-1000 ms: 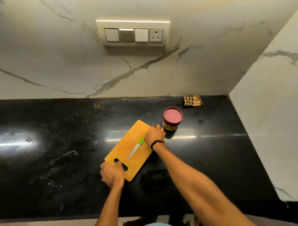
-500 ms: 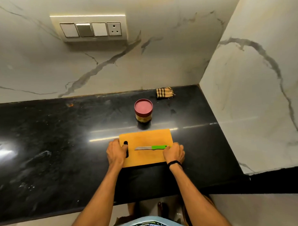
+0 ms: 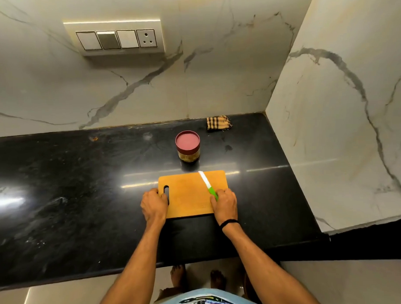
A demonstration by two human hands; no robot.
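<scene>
- Left hand [image 3: 154, 204] grips the board's [image 3: 189, 195] slotted end: keep it pinned flat.
- Right hand [image 3: 224, 204] grips the knife [image 3: 206, 181] on the board: lift it blade-forward.

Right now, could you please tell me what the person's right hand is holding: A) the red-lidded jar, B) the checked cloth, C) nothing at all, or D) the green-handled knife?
D: the right hand grips the green handle of the knife, whose blade points away across the cutting board; the jar and the cloth sit untouched farther back.
</scene>
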